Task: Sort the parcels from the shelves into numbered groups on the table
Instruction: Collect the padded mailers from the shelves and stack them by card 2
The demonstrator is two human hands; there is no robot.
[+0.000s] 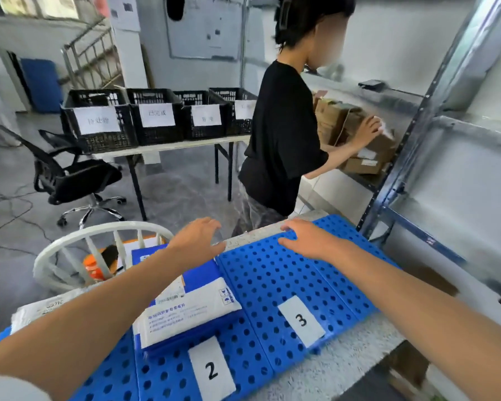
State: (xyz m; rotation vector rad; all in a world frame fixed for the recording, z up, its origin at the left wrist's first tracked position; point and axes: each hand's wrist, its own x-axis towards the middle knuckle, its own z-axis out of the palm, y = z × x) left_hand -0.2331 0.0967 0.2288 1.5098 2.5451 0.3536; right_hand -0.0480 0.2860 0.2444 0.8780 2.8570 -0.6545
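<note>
Blue perforated mats lie on the table, each with a white number card. A blue and white flat parcel lies on the mat behind card 2. The mat behind card 3 holds no parcel. A white soft parcel lies further left. My left hand hovers open over the far end of the blue and white parcel. My right hand hovers open over the far edge of the mat with card 3. Brown cardboard parcels sit on the metal shelf at right.
Another person in a black shirt stands just beyond the table, one hand on the shelf parcels. A white chair back stands at the table's left. Farther off are a black office chair and a table with labelled black crates.
</note>
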